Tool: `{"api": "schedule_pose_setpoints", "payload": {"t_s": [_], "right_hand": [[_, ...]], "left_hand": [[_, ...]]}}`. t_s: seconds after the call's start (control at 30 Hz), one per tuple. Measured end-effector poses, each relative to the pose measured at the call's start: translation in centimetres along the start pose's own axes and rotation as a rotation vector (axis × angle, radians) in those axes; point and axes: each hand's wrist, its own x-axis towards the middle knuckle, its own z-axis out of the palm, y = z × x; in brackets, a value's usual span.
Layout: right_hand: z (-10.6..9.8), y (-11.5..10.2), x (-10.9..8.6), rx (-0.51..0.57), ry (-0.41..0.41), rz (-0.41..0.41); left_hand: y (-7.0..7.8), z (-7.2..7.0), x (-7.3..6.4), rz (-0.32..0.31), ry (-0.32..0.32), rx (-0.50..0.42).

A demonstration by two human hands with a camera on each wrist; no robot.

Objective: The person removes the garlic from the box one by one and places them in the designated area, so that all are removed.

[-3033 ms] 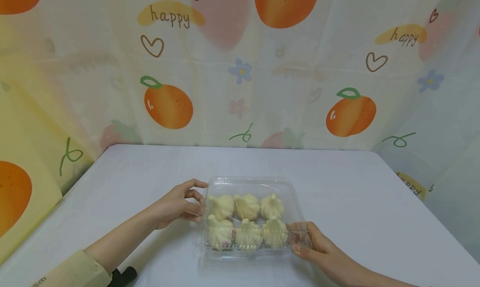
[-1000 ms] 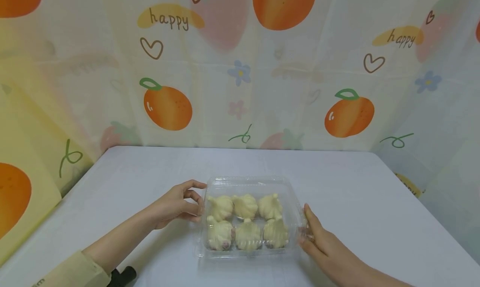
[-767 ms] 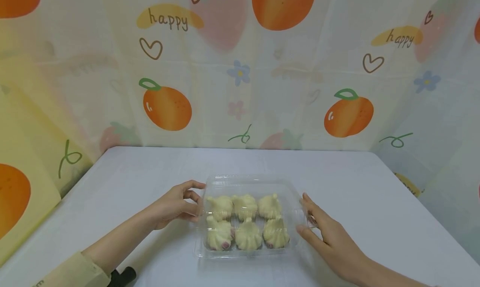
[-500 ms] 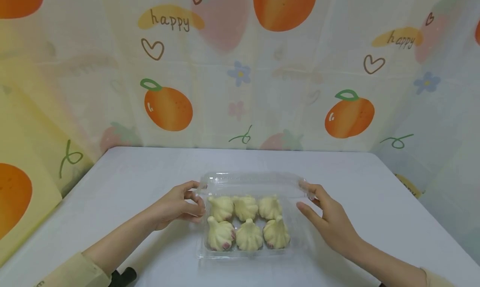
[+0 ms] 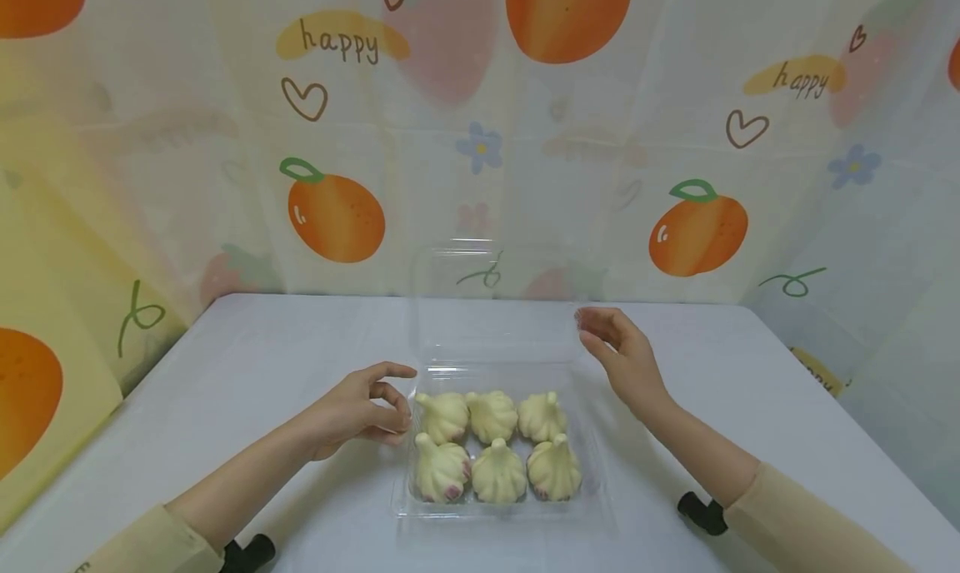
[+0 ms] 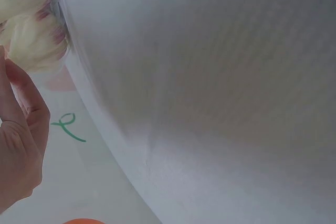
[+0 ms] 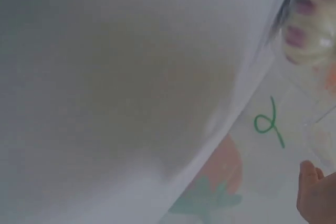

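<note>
A clear plastic clamshell container (image 5: pixel 501 510) rests on the white table in front of me, holding several garlic bulbs (image 5: pixel 498 470) in two rows. Its hinged lid (image 5: pixel 487 327) is raised at the back and stands nearly upright. My left hand (image 5: pixel 363 411) grips the container's left edge, index finger at the rear corner and thumb farther forward. In the left wrist view, its fingertips overlap the bulbs (image 6: pixel 34 40). My right hand (image 5: pixel 618 348) is at the lid's right edge, its slightly bent fingertips right at the plastic and the thumb apart.
The white tabletop (image 5: pixel 285 348) ends against a fruit-printed curtain (image 5: pixel 540 156) behind and at both sides. Black wrist-worn devices show by the left sleeve (image 5: pixel 150 548) and the right sleeve (image 5: pixel 810 515).
The lid has swung up and back from lying over the bulbs. My right hand moved from the container's front right corner back and upward with it. The left hand has stayed put.
</note>
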Motion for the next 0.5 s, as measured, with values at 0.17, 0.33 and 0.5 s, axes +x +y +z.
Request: {"api": "schedule_pose_setpoints", "payload": {"t_s": [0.17,0.33,0.5], "right_hand": [[0.6,0.7,2.1,0.109,-0.008,0.137],[1.0,0.9,3.2,0.140,-0.038,0.250],[1.2,1.1,3.8,0.118,-0.080,0.334]], "left_hand": [[-0.1,0.1,0.0,0.003,-0.003,-0.001],[0.0,0.2,0.0,0.003,0.000,-0.003],[-0.1,0.1,0.0,0.005,0.001,-0.009]]}}
